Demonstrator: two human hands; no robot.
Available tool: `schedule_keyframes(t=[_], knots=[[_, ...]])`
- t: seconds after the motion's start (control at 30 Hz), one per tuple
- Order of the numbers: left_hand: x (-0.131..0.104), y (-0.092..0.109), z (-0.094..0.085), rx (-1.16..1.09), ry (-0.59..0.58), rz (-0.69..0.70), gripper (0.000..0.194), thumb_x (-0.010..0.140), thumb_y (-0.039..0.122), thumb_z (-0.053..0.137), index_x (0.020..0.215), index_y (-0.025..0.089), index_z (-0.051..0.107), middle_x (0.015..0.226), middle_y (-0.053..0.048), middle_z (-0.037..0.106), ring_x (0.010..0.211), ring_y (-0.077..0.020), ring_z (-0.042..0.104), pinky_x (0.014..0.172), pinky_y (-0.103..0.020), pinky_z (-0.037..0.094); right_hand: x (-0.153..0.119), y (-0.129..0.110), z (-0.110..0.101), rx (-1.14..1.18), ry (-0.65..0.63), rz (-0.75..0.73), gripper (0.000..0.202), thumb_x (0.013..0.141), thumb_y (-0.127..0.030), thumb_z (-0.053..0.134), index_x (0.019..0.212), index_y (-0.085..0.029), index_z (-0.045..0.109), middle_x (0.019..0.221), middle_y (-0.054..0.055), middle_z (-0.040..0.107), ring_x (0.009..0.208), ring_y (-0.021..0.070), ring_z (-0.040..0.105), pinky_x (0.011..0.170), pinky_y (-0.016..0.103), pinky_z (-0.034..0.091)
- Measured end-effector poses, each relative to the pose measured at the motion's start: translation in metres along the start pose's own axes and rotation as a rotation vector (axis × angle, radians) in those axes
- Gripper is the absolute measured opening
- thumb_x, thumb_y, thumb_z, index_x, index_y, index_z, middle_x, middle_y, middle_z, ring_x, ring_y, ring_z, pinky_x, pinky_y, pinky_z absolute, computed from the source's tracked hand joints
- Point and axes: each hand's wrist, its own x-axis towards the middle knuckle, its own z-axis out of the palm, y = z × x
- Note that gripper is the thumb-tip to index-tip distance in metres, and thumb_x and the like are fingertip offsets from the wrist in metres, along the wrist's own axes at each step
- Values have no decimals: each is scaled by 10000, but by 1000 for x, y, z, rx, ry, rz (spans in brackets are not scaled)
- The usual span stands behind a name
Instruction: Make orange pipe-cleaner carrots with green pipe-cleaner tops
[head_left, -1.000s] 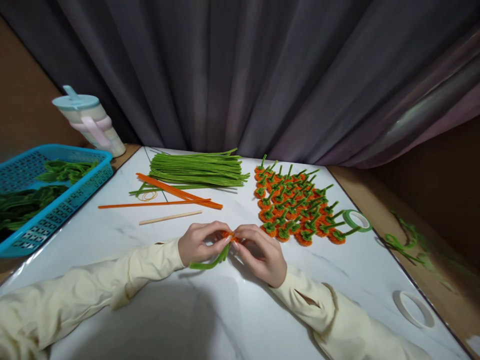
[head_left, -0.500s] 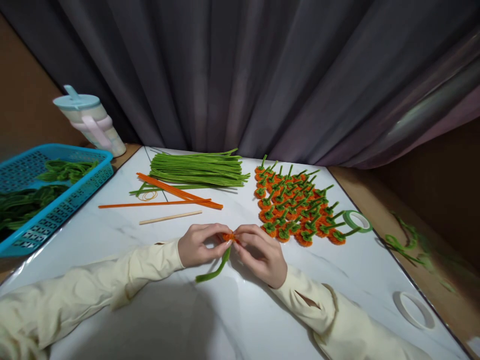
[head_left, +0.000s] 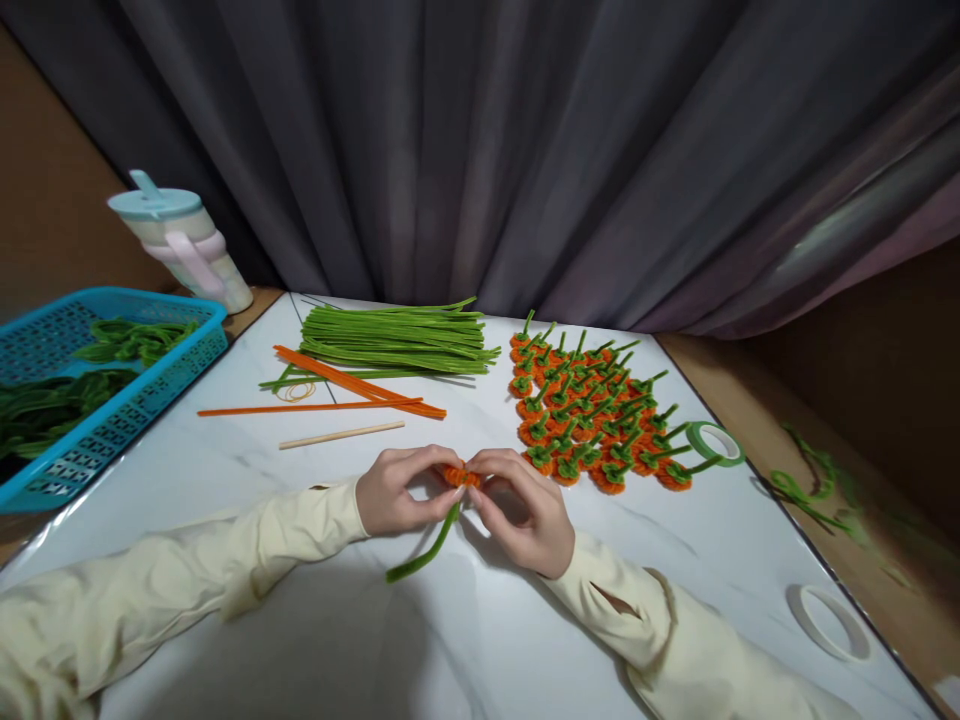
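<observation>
Between my two hands, over the near middle of the table, is an orange pipe-cleaner pumpkin (head_left: 463,477) with a green pipe-cleaner stem (head_left: 429,558) hanging down toward me. My left hand (head_left: 405,492) pinches its left side with thumb and forefinger. On the other side my right hand (head_left: 521,508) grips it between thumb and fingertips. The fingers cover part of the orange piece. Several finished orange pieces with green stems (head_left: 600,415) stand in rows to the right, beyond my right hand.
Green pipe cleaners (head_left: 394,338) lie bundled at the back, orange ones (head_left: 337,378) nearer, beside a wooden stick (head_left: 341,435). At left stand a blue basket (head_left: 180,350) and a tumbler (head_left: 187,245). Green tape (head_left: 697,442) and a white tape roll (head_left: 806,625) lie at right.
The orange piece has turned slightly between my fingers and shows more of its coiled side. Its green stem has swung a little down and left. Both hands stay in nearly the same place.
</observation>
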Motion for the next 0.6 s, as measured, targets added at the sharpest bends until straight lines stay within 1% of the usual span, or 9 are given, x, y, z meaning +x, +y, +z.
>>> schedule_keyframes(t=[0.2, 0.33, 0.6], knots=[[-2, -1, 1, 50, 21, 31, 173, 734, 135, 593, 902, 146, 557, 769, -35, 667, 646, -87, 617, 656, -145, 507, 3, -2, -2, -7, -3, -14, 206, 783, -70, 517, 966, -160, 544, 892, 95, 591, 809, 155, 572, 648, 256, 504], [-2, -2, 2, 61, 38, 51, 149, 750, 147, 587, 897, 152, 558, 750, -27, 668, 623, -83, 616, 634, -139, 509, 3, -2, -2, -20, -5, -17, 181, 798, -85, 506, 957, -163, 544, 892, 95, 595, 807, 157, 574, 654, 266, 500], [-1, -2, 2, 28, 56, 57, 142, 744, 121, 592, 881, 142, 562, 733, -23, 659, 608, -73, 606, 621, -129, 502, 2, -1, -2, -26, -11, -68, 232, 788, -28, 504, 978, -158, 532, 903, 99, 585, 846, 156, 566, 724, 290, 491]])
